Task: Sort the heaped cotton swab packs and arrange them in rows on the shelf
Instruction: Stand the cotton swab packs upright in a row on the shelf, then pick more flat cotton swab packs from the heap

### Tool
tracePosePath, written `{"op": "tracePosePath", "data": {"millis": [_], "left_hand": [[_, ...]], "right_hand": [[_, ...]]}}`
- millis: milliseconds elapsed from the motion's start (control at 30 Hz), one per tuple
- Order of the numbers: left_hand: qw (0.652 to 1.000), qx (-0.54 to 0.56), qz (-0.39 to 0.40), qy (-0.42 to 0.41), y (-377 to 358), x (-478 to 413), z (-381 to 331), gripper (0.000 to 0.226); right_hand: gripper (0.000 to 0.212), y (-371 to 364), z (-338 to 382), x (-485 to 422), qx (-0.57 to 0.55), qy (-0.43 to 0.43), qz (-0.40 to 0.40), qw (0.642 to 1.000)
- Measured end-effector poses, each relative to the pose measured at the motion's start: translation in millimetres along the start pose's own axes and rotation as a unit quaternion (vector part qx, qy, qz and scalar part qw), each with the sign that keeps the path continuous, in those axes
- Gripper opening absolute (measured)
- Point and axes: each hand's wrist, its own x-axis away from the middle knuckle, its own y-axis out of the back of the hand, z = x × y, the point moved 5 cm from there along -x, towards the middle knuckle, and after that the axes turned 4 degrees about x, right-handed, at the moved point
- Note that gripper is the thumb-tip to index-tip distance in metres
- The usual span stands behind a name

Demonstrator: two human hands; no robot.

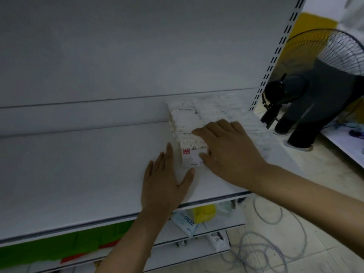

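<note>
White cotton swab packs [185, 123] sit in rows toward the right end of the pale metal shelf [78, 174]. The right hand [228, 154] lies on them, fingers straight, thumb against the label of the front pack [192, 158]; the left hand [165, 186] rests flat on the shelf beside that pack, fingers straight.

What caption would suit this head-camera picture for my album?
Left hand beside and right hand atop cotton swab packs lined in rows on a white shelf.
</note>
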Motion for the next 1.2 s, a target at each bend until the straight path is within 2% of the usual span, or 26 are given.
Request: {"op": "tracePosePath", "data": {"millis": [67, 133, 267, 400, 567, 667, 767, 867, 967, 1200], "left_hand": [[0.996, 0.084, -0.019, 0.009, 6.7, 5.9, 0.2, 0.084], [0.994, 0.107, -0.028, -0.010, 18.9, 17.0, -1.9, 0.081], [0.998, -0.026, -0.056, -0.016, 66.4, 45.6, -1.6, 0.085], [0.980, -0.146, -0.130, -0.039, 151.1, 73.3, -8.6, 0.093], [0.963, -0.192, -0.190, -0.006, 243.3, 134.3, 8.7, 0.093], [0.955, -0.216, -0.205, 0.009, 282.4, 181.3, 28.2, 0.095], [0.950, -0.242, -0.194, 0.044, 307.4, 229.7, 55.8, 0.101], [0.952, -0.221, -0.192, 0.091, 323.1, 276.4, 94.3, 0.107], [0.952, -0.211, -0.189, 0.113, 350.4, 318.1, 134.3, 0.110], [0.931, -0.222, -0.255, 0.138, 453.2, 405.2, 218.2, 0.104]], "right_hand": [[0.054, 7.8, 11.6, 18.0, -0.070, -0.020, 0.031, 0.997], [0.065, 16.5, 21.3, 33.1, -0.105, -0.030, 0.059, 0.992], [0.080, 43.5, 34.3, 33.5, -0.134, -0.037, 0.094, 0.986], [0.083, 81.5, 68.4, 9.0, -0.165, -0.047, 0.056, 0.984], [0.075, 111.6, 152.6, 0.0, -0.291, -0.075, -0.046, 0.953], [0.076, 115.9, 213.9, 4.7, -0.355, -0.076, -0.028, 0.931], [0.075, 117.2, 266.0, 10.9, -0.364, -0.086, -0.008, 0.927], [0.076, 119.0, 315.6, 15.4, -0.357, -0.104, -0.001, 0.928], [0.078, 125.1, 373.7, 11.9, -0.338, -0.086, 0.014, 0.937], [0.076, 154.6, 528.8, -26.3, -0.361, -0.024, -0.001, 0.932]]}}
